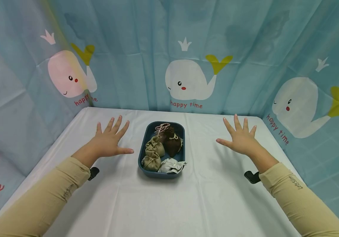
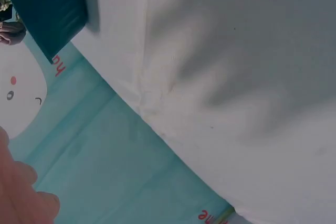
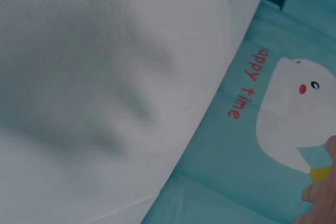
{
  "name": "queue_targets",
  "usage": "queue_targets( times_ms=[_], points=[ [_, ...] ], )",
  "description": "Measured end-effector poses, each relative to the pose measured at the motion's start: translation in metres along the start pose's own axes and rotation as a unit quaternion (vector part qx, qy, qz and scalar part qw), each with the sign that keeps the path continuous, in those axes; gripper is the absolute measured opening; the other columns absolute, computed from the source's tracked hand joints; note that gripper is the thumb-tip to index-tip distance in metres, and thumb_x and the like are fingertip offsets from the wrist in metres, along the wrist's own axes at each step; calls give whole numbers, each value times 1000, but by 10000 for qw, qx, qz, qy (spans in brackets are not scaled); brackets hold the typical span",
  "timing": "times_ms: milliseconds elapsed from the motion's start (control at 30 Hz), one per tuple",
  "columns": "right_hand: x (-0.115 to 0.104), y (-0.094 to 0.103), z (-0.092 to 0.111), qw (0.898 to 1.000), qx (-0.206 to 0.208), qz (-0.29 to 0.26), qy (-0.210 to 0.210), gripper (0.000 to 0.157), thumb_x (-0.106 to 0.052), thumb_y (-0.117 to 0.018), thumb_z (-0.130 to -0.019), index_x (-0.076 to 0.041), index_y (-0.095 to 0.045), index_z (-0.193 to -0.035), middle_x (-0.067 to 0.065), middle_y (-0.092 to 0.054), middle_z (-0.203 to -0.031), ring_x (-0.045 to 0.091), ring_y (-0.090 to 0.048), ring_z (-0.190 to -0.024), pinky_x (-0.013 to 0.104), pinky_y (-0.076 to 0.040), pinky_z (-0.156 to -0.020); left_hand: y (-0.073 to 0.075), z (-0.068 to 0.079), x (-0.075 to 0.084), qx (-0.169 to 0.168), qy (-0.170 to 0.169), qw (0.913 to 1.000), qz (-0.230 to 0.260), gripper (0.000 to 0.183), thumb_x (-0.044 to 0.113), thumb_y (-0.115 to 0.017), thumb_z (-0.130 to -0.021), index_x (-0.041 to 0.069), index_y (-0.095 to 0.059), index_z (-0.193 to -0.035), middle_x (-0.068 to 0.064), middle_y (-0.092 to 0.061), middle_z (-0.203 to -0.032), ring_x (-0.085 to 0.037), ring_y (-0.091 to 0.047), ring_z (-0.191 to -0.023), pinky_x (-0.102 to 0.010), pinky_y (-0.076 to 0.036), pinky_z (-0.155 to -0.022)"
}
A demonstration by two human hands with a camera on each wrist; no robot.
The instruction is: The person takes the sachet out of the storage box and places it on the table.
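Note:
In the head view my left hand (image 1: 107, 142) is held above the table, left of a dark blue bin (image 1: 161, 175), fingers spread wide and holding nothing. My right hand (image 1: 241, 140) is spread the same way, farther off on the bin's right side. Inside the bin lie small drawstring pouches: dark brown ones (image 1: 173, 146) at the back right, tan ones (image 1: 152, 163) along the left, and a crumpled whitish one (image 1: 171, 166) at the front right. A pink cord (image 1: 162, 127) lies across the top. Each wrist view catches only a few fingertips at its edge.
A white cloth (image 1: 160, 207) covers the table. Blue curtains (image 1: 122, 72) with printed whales hang along its back and both sides. Dark wrist cameras (image 1: 252, 177) are strapped under the beige sleeves (image 1: 305, 200).

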State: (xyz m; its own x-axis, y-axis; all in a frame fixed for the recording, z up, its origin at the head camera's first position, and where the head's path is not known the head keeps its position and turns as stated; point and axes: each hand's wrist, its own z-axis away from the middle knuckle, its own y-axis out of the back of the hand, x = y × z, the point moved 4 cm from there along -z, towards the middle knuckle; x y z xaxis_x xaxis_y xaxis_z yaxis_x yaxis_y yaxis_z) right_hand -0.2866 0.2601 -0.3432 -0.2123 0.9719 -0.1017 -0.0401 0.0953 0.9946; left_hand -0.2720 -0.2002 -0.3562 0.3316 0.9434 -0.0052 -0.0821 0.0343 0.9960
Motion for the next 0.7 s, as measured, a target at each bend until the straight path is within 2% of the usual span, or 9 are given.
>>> queue_targets(
  times_ms=[167,500,700],
  points=[
    [0,-1,0,10000,17,-14,39,100,-80,-35,-75,-26,5,-148,21,18,-149,49,27,-126,74,14,-87,-4,-1,5,32,-39,10000,6,117,91,-31,-62,20,4,-148,-14,16,-151,-40,15,-135,-70,16,-91],
    [0,-4,0,10000,21,34,66,100,-81,-34,-74,-27,5,-148,21,18,-149,49,26,-127,73,16,-87,-11,-2,22,31,-353,9994,17,110,81,-44,-69,22,5,-148,-10,17,-151,-38,13,-136,-70,13,-93],
    [-1,-4,1,9999,23,49,87,100,-82,-34,-73,-27,5,-148,21,17,-149,48,25,-128,74,15,-87,-12,-2,34,9,-540,9985,7,110,83,-42,-69,22,6,-147,-8,18,-151,-35,14,-137,-70,10,-95]
  ],
)
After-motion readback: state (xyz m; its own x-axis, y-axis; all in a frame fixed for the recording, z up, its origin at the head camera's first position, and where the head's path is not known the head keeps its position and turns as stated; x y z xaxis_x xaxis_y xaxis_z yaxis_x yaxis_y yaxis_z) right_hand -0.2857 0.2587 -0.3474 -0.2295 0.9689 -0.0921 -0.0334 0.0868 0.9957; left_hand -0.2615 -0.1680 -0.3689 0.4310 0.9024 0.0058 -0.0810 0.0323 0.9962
